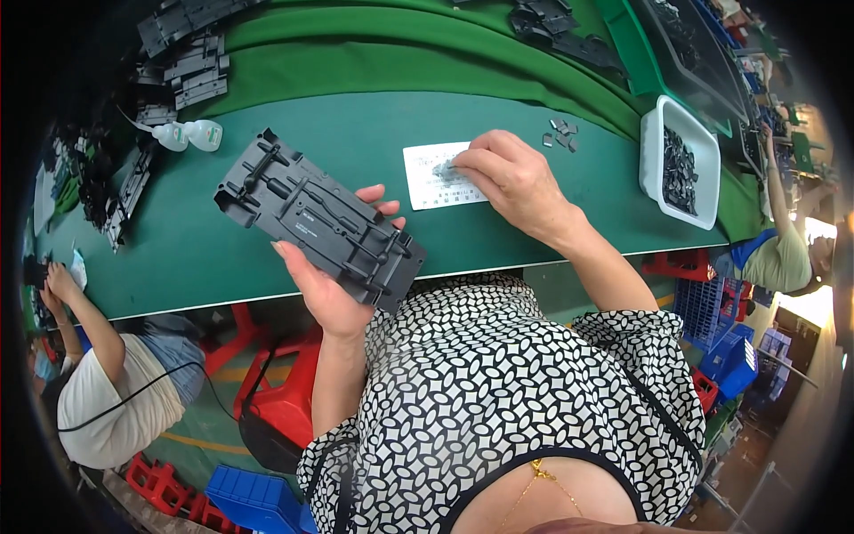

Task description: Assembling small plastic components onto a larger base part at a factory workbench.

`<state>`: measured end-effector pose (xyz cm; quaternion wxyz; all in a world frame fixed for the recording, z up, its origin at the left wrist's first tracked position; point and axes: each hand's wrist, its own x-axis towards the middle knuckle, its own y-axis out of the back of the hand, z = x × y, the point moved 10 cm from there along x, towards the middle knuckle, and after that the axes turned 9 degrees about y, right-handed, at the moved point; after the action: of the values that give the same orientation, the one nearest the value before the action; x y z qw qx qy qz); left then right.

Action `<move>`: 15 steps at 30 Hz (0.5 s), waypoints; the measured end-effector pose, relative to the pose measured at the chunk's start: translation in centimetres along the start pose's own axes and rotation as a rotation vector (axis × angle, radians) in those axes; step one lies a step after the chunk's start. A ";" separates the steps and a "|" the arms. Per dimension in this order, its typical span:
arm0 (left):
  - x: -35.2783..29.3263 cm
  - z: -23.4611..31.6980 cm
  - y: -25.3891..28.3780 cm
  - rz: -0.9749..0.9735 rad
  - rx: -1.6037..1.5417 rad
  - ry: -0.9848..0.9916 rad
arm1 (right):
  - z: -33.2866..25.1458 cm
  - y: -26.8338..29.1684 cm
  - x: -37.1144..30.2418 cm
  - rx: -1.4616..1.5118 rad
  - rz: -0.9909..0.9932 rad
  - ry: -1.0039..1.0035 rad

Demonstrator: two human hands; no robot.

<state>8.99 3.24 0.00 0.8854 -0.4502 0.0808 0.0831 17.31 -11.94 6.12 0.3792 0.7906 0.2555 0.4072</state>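
My left hand (331,298) grips a long black plastic chassis (307,218) from below, thumb on its near side and fingertips showing past the far side. The chassis is tilted, its moulded face with rods and ribs turned up, over the table's front edge. Over a white printed paper sheet (422,191), my right hand (520,182) is closed in a pinch. Its fingertips meet beside a greyish, shiny patch (447,169) on the sheet. Anything between those fingertips is too small or hidden to make out.
Small black pieces (562,135) lie right of the sheet, near a white bin (652,169) of black parts. Two white bottles (205,135) stand at left, near more black chassis parts (197,71). Green cloth (356,67) covers the far side. Other people sit at both sides.
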 end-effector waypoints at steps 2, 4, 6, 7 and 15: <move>0.0 0.0 0.0 0.043 0.009 0.009 | -0.3 -0.2 -0.1 0.005 -0.025 0.020; 0.1 0.0 0.0 0.036 0.017 0.004 | -0.4 -0.2 -0.3 0.009 -0.050 0.042; 0.0 0.1 0.2 0.031 0.027 -0.001 | -0.8 -0.6 -0.6 -0.024 -0.155 0.093; 0.0 0.0 0.3 0.009 0.028 0.001 | -0.8 -0.5 -0.6 -0.023 -0.156 0.094; 0.1 -0.2 -0.2 0.022 -0.004 0.010 | -1.0 -0.4 0.7 -0.047 -0.077 0.162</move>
<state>9.13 2.97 0.08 0.8831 -0.4514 0.0902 0.0908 16.80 -10.76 6.48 0.3913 0.7356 0.3057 0.4608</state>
